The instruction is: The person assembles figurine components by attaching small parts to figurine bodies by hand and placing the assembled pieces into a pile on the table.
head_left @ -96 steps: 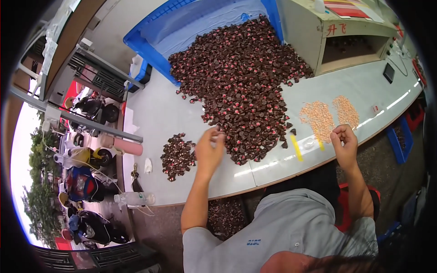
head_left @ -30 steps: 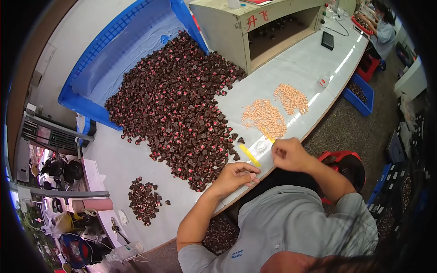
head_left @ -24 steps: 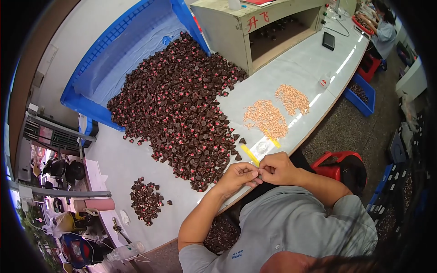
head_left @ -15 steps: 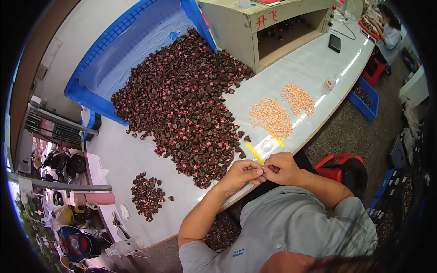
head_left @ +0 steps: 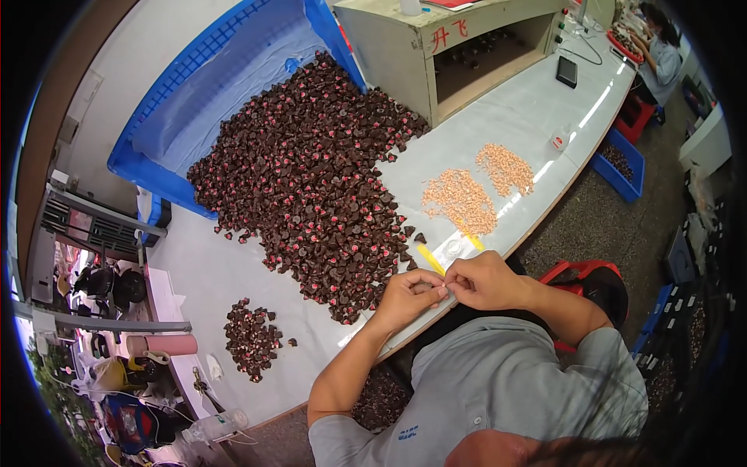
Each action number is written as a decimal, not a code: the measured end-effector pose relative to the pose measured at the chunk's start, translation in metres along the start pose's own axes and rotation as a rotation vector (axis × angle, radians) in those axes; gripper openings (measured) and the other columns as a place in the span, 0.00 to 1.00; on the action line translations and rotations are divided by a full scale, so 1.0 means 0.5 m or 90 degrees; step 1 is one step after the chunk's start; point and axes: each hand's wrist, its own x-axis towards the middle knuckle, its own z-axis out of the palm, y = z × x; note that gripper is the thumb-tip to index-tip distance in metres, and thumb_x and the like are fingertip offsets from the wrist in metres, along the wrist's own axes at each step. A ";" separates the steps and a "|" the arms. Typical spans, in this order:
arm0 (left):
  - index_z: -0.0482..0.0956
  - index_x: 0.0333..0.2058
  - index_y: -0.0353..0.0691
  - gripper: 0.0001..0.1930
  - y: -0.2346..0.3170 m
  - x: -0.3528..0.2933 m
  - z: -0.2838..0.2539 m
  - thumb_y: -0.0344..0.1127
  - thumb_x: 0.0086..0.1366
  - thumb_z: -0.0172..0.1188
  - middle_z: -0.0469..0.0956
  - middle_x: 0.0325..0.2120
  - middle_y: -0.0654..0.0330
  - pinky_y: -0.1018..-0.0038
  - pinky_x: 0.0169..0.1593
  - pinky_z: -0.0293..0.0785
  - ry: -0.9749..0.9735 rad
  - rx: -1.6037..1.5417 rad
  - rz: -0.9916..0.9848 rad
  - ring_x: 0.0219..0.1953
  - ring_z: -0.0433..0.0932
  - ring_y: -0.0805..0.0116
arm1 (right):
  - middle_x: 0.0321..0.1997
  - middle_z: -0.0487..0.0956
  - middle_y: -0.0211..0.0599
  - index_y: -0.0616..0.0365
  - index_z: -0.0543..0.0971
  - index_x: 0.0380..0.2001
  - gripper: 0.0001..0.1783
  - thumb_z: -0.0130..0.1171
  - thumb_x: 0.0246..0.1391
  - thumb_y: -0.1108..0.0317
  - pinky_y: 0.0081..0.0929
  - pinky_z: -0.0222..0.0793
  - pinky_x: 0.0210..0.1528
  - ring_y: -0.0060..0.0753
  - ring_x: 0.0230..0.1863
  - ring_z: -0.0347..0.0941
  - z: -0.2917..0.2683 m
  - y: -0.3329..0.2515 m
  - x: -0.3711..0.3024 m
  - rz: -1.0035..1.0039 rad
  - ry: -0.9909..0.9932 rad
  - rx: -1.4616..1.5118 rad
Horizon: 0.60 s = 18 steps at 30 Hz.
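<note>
My left hand (head_left: 411, 300) and my right hand (head_left: 485, 282) meet at the table's near edge, thumbs and fingertips pinched together. Whatever sits between the fingertips is too small to make out. Just beyond them, yellow strips (head_left: 430, 259) flank a white patch bearing a small round clear piece (head_left: 454, 249). Past that lie two spreads of tiny copper-coloured parts, a larger one (head_left: 461, 204) and a smaller one (head_left: 506, 170). To the left, a large heap of small dark parts (head_left: 311, 194), many with pink-red faces, spills across the table. One dark piece (head_left: 420, 237) lies apart from it.
The heap spills out of a tipped blue crate (head_left: 159, 132). A smaller dark pile (head_left: 251, 340) lies at the left. An open-fronted cabinet (head_left: 389, 66), a black flat device (head_left: 567, 71) and a clear container (head_left: 559, 140) stand farther along. Another person (head_left: 663, 62) works at the far right.
My right hand has risen slightly and its wrist has turned a little. The fingertips stay together in nearly the same place. The table's piles look unchanged.
</note>
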 end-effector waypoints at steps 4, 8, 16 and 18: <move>0.80 0.39 0.30 0.07 0.003 0.000 -0.001 0.26 0.63 0.65 0.83 0.32 0.58 0.82 0.35 0.75 -0.014 0.013 -0.010 0.32 0.80 0.78 | 0.15 0.75 0.30 0.57 0.78 0.28 0.07 0.66 0.44 0.74 0.26 0.68 0.21 0.31 0.17 0.75 0.002 0.009 0.005 -0.041 -0.031 -0.055; 0.80 0.39 0.30 0.08 0.006 0.000 -0.002 0.27 0.64 0.65 0.84 0.32 0.57 0.82 0.35 0.75 -0.032 0.014 -0.041 0.32 0.80 0.77 | 0.16 0.75 0.30 0.54 0.77 0.28 0.08 0.66 0.44 0.73 0.30 0.69 0.21 0.35 0.18 0.75 -0.002 0.018 0.009 -0.097 -0.050 -0.091; 0.81 0.42 0.30 0.10 0.007 0.004 -0.001 0.28 0.64 0.65 0.84 0.32 0.57 0.82 0.36 0.76 -0.027 0.005 -0.071 0.35 0.82 0.74 | 0.18 0.77 0.36 0.55 0.75 0.28 0.07 0.64 0.46 0.71 0.38 0.70 0.23 0.43 0.20 0.76 -0.024 0.013 0.018 -0.119 -0.098 -0.144; 0.80 0.45 0.30 0.12 0.009 0.001 0.001 0.27 0.65 0.63 0.84 0.34 0.56 0.81 0.38 0.77 -0.007 0.014 -0.068 0.38 0.83 0.73 | 0.18 0.77 0.37 0.56 0.75 0.27 0.06 0.63 0.46 0.71 0.38 0.70 0.22 0.44 0.20 0.76 -0.051 0.015 0.032 -0.109 -0.097 -0.172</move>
